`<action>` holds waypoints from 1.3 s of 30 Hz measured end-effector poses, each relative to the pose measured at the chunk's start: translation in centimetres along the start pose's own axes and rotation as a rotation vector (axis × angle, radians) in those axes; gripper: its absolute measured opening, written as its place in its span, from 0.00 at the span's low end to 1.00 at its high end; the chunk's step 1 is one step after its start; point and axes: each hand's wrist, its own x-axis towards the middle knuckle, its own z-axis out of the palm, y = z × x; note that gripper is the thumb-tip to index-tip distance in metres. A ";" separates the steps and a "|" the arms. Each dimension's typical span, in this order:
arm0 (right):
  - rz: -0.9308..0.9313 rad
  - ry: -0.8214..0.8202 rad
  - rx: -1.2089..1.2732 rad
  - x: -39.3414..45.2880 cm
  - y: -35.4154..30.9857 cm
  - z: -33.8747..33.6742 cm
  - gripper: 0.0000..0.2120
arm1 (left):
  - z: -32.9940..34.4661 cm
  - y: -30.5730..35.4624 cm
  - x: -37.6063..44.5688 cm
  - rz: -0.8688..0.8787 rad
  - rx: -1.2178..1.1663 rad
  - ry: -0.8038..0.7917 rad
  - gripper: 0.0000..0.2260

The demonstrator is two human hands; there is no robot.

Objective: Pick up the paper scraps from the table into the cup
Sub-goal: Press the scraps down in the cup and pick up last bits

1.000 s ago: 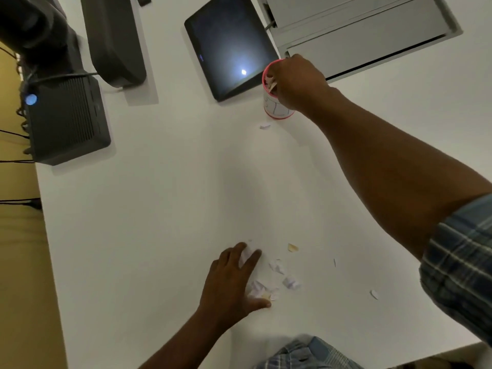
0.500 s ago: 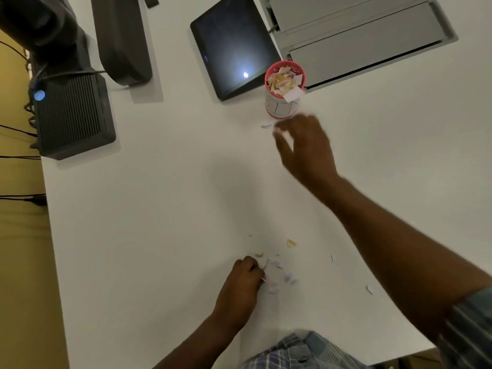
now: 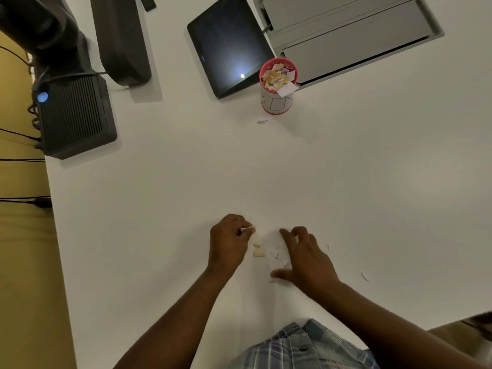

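A red-rimmed white cup (image 3: 277,102) stands at the far middle of the white table (image 3: 159,209), heaped with yellow and white paper scraps. A small pile of scraps (image 3: 259,249) lies near the front edge, between my hands. My left hand (image 3: 229,243) is curled shut, pinching a thin white scrap at its fingertips. My right hand (image 3: 306,257) rests over the right side of the pile with fingers spread, touching white scraps. One scrap (image 3: 262,121) lies just in front of the cup. Two more scraps (image 3: 366,276) lie to the right of my right hand.
A dark tablet (image 3: 229,46) lies left of the cup. A grey flat device (image 3: 346,30) sits behind the cup at the far right. A black box with a blue light (image 3: 74,115) and other dark equipment (image 3: 119,38) occupy the far left, with cables over the table's left edge.
My right hand came back from the cup to the pile near the front edge. My left hand closed and now pinches a white scrap.
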 end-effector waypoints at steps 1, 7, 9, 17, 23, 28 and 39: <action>-0.016 -0.033 -0.005 -0.3 -0.3 0.4 0.45 | -0.2 0.4 0.7 -0.017 -0.017 0.024 0.05; -0.288 -0.062 -0.174 -0.9 -2.1 1.9 0.15 | -1.6 3.8 6.7 -0.039 -0.063 0.112 0.04; -0.404 -0.031 -0.245 -1.3 -2.2 1.8 0.08 | -2.1 5.6 9.1 -0.013 -0.070 0.132 0.04; -0.503 -0.021 -0.367 -1.2 -2.0 0.9 0.10 | -2.5 12.5 17.4 0.109 -0.069 0.213 0.07; -0.395 -0.078 -0.119 0.3 -2.2 1.0 0.09 | -1.2 17.2 22.7 0.171 0.049 0.226 0.07; -0.256 0.117 0.219 1.5 -0.7 -1.4 0.11 | 0.5 18.5 26.5 0.217 0.335 0.102 0.11; -0.090 0.502 0.616 6.6 0.6 -11.6 0.03 | 2.2 20.0 28.6 0.310 0.768 -0.192 0.18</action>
